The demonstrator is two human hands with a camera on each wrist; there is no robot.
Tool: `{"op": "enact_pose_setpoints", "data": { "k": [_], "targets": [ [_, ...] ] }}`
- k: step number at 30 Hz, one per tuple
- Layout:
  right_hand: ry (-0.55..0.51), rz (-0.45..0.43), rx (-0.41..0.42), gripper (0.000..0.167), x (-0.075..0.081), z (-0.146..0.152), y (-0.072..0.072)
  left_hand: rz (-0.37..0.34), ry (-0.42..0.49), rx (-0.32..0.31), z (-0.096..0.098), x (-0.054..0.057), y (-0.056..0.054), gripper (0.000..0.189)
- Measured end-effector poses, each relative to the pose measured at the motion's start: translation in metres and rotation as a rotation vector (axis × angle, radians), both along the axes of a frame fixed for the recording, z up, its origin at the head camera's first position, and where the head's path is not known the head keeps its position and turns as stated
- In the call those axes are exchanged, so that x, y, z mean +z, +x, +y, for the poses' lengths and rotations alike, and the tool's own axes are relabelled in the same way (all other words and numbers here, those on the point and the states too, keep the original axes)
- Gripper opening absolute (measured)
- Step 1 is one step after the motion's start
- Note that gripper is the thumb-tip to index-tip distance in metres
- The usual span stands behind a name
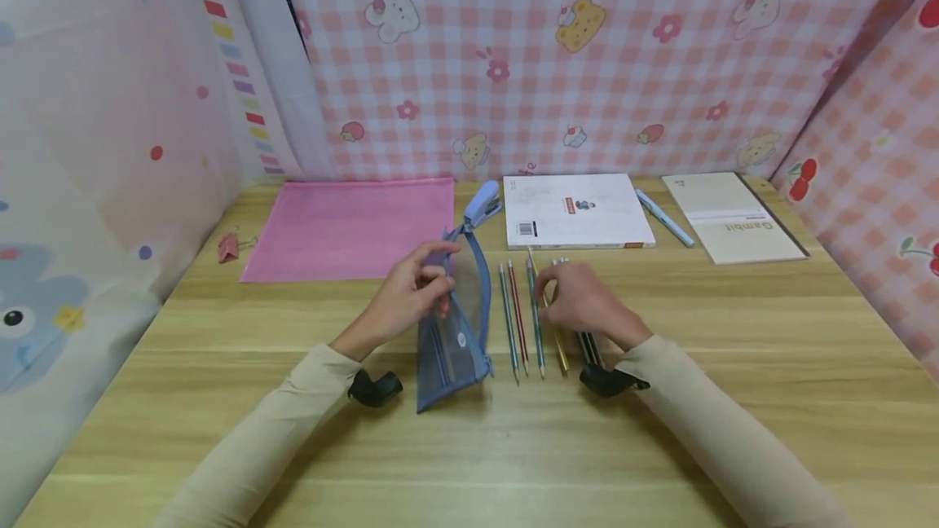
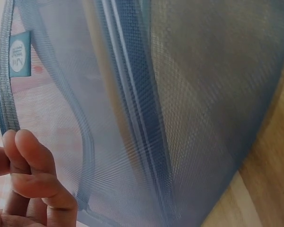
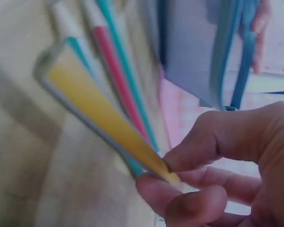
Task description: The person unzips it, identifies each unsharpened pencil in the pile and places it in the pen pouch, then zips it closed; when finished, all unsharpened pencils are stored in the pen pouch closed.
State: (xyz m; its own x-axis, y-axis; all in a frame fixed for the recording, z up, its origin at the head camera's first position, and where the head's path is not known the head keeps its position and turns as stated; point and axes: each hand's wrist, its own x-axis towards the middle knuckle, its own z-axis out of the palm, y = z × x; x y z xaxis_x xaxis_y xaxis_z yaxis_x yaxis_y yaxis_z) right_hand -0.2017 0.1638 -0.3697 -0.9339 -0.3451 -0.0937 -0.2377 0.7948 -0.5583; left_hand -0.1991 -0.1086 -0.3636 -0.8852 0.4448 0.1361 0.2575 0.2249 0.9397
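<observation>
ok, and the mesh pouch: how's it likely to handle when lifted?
Probably floppy: the pouch has thin, see-through walls, and one rim bows outward. Likely light for its size, as it looks mostly mesh. It might fold or tip if let go, since the left hand is holding it up by an edge.

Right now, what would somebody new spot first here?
Probably the blue see-through mesh pencil case, held near the middle by the left grip. Next, further right, the yellow pencil pinched in the right grip. Then the flat pink rectangle at the back left of the wood-grain table.
</observation>
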Motion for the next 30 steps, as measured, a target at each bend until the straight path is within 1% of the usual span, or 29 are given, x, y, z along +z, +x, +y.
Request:
{"op": "enact_pose_setpoints", "data": {
  "k": [3, 6, 8, 12, 15, 20, 24, 26, 27, 28, 30],
  "targets": [
    [-0.074, 0.005, 0.000, 0.024, 0.006, 0.002, -0.001, 0.001, 0.003, -0.005, 0.000, 0.001, 0.000, 0.046],
    [-0.172, 0.024, 0.009, 0.029, 0.012, 0.001, -0.001, 0.005, 0.001, -0.008, 0.001, 0.003, 0.000, 0.046],
    [-0.259, 0.004, 0.010, 0.031, 0.016, -0.002, -0.001, 0.006, -0.002, -0.009, 0.001, 0.004, 0.001, 0.046],
    [-0.426, -0.066, 0.000, 0.035, 0.019, -0.007, 0.000, 0.005, 0.002, -0.006, 0.002, 0.004, 0.003, 0.046],
    [-0.519, -0.094, -0.007, 0.036, 0.019, -0.010, 0.000, -0.001, 0.005, -0.009, 0.003, 0.005, 0.004, 0.047],
    [-0.647, -0.091, -0.022, 0.036, 0.021, -0.016, -0.001, -0.004, 0.003, -0.014, 0.006, 0.007, 0.004, 0.047],
    [-0.771, -0.096, -0.017, 0.035, 0.023, -0.026, 0.000, -0.005, 0.002, -0.017, 0.007, 0.006, 0.004, 0.046],
    [-0.805, -0.099, -0.011, 0.036, 0.022, -0.033, 0.001, -0.004, 0.000, -0.017, 0.007, 0.004, 0.004, 0.046],
    [-0.797, -0.094, -0.012, 0.036, 0.023, -0.036, 0.003, -0.002, -0.003, -0.017, 0.007, 0.004, 0.004, 0.045],
    [-0.780, -0.083, -0.015, 0.036, 0.022, -0.040, 0.004, 0.000, -0.005, -0.016, 0.008, 0.004, 0.004, 0.045],
    [-0.705, -0.041, -0.025, 0.037, 0.021, -0.046, 0.007, 0.004, -0.005, -0.015, 0.009, 0.004, 0.004, 0.045]
  ]
}}
